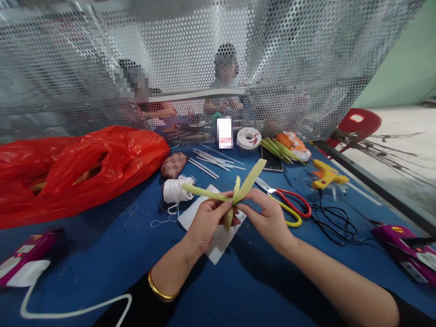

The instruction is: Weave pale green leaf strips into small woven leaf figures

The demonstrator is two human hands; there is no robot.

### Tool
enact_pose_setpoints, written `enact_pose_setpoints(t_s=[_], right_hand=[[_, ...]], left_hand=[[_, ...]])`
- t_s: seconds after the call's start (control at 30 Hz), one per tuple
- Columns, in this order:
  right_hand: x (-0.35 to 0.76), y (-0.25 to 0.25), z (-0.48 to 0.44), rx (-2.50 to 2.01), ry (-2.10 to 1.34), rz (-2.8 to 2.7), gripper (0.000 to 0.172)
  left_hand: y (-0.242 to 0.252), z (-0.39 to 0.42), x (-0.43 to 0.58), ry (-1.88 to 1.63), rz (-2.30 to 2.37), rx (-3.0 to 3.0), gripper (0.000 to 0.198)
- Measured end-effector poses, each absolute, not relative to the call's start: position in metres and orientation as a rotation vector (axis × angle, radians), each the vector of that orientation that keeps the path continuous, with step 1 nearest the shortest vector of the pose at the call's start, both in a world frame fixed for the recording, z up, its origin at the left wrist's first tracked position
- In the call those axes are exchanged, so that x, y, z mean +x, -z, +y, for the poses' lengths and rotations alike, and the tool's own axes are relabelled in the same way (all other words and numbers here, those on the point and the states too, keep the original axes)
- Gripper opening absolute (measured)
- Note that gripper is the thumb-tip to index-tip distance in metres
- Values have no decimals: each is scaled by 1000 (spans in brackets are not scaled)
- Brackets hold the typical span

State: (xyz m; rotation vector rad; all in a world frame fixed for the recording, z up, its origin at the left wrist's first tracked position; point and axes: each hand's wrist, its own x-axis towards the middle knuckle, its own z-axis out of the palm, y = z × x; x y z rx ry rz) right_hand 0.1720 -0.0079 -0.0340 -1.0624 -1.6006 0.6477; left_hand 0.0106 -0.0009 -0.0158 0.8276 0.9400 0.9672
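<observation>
Pale yellow-green leaf strips (252, 178) cross in a loose star just above the middle of the bench (102, 254). Their crossing point is held between both hands. The longest strip runs out toward 10 o'clock and a broader one toward 1 o'clock. A short end stands up at 12, and another hangs down toward 6. The left hand (204, 225) comes in from 7 o'clock and pinches the crossing with thumb and forefinger, its other fingers curled beneath. The right hand (269, 220) meets it from 4 o'clock, fingertips pressed together on the same knot of strips. Both hands are equally close and touch the strips at the centre. A white paper sheet (218, 247) lies directly below. At 10 o'clock, just beyond the long strip's tip, sits a spool of white thread (173, 190). Red-and-yellow-handled scissors (289, 204) lie near the right hand at 3 o'clock, with a yellow glue gun (327, 176) farther out at 2.
</observation>
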Motion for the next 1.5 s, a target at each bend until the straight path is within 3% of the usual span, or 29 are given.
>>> enact_pose_setpoints(t_s=[0.13, 0.2, 0.4, 0.73, 1.1, 1.5], right_hand=[[172, 31, -9, -1111, -648, -1518, 15], [170, 31, -10, -1100, -730, -1450, 9], [167, 33, -12, -1054, -780, -1408, 6], [166, 32, -24, -1049, -714, -1489, 9], [172, 24, -17, -1069, -589, -1456, 9], [171, 25, -16, -1087, -624, -1429, 8]], left_hand=[[15, -1, 13, -1045, 1000, 822, 37], [17, -3, 14, -1036, 997, 839, 35], [23, -5, 15, -728, 872, 704, 38], [28, -3, 17, -1050, 977, 735, 24], [14, 3, 7, -861, 876, 708, 24], [15, 2, 11, -917, 917, 755, 29]])
